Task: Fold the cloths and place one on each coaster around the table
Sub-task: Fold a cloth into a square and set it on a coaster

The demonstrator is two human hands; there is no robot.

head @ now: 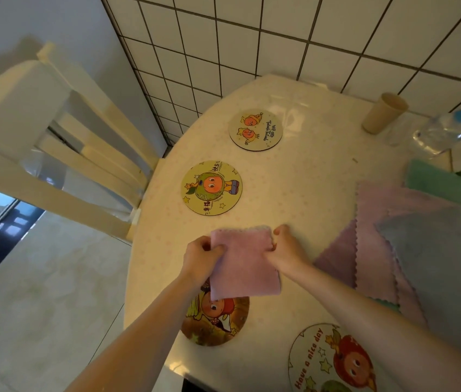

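A folded pink cloth hangs between my two hands, just above the table. My left hand grips its left edge and my right hand pinches its right edge. Its lower end covers part of a brown cartoon coaster near the table's front edge. Two bare coasters lie farther off: a green-figure coaster and a smaller pale coaster. A "Have a nice day" coaster lies at the bottom right. A pile of unfolded cloths in purple, pink, blue and green lies at the right.
The cream table meets a tiled wall at the back. A beige cup and a clear plastic bottle stand at the far right. A cream chair stands at the table's left side, over a pale floor.
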